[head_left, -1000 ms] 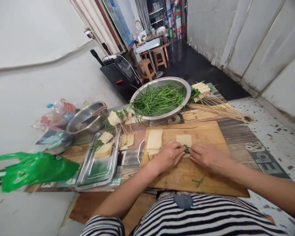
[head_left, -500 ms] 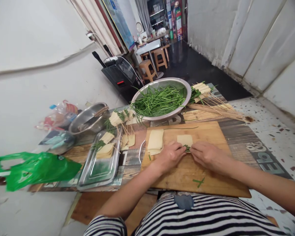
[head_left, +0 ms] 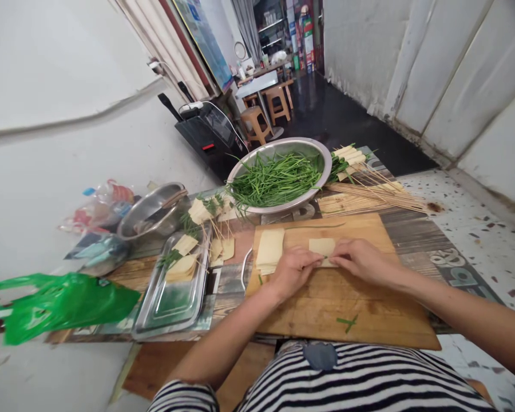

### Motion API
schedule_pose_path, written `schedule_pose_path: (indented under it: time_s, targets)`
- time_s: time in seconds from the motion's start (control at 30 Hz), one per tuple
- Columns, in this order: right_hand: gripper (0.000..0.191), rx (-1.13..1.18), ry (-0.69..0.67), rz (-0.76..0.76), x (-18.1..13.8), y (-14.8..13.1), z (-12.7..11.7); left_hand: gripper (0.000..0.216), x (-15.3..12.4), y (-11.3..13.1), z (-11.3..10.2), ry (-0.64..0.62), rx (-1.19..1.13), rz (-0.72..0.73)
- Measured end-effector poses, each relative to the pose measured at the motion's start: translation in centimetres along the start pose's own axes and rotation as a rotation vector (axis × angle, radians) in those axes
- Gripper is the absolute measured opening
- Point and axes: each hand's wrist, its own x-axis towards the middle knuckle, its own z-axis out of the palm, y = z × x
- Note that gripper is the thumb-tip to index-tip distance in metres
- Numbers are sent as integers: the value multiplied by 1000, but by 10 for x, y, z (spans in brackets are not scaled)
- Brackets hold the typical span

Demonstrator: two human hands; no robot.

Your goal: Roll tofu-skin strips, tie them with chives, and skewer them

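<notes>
On the wooden cutting board [head_left: 326,312] lies a pale yellow tofu sheet [head_left: 321,246], its near edge turned up over some chives. My left hand [head_left: 296,269] pinches the left end of that near edge with bent fingers. At the right end my right hand [head_left: 363,260] pinches the same edge, its fingertips close to those of the left. Only a speck of green shows between the two hands; the fingers hide the rest. Just left of my left hand sits a stack of tofu sheets [head_left: 270,247]. A few cut chive pieces [head_left: 347,321] lie nearer me on the board.
Behind the board stands a steel bowl [head_left: 325,171] heaped with chives [head_left: 278,180]. Bamboo skewers [head_left: 381,197] and skewered rolls [head_left: 349,155] lie to its right. At left are a metal tray [head_left: 171,312] with more sheets, another steel bowl [head_left: 131,214] and a green plastic bag [head_left: 77,303].
My right hand has shifted left, its fingertips closer to my left hand. Less chive green shows between the fingers, and the sheet's near edge covers more. The view has shifted slightly.
</notes>
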Motion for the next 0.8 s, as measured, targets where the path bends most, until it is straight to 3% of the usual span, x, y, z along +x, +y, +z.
schedule_pose_path:
  time_s: [0.13, 0.33, 0.47, 0.6, 0.7, 0.8]
  targets:
    - [23, -32, -3, 34, 0, -2, 0, 24, -1, -1, -1, -16, 86, 84]
    - [16, -17, 57, 90, -3, -3, 7, 23, -1, 0, 0, -57, 173, 100]
    - [20, -300, 230, -193, -13, -7, 16, 24, 4, 0, -2, -106, 151, 81]
    - [27, -646, 302, -492, -21, -10, 19, 22, 8, -1, -5, -159, 76, 32]
    - [30, -712, 316, -543, -21, -8, 22, 21, 9, -1, -5, -159, 41, -9]
    - [31, -690, 279, -480, -16, -3, 28, 23, 8, 1, -5, -147, 68, -15]
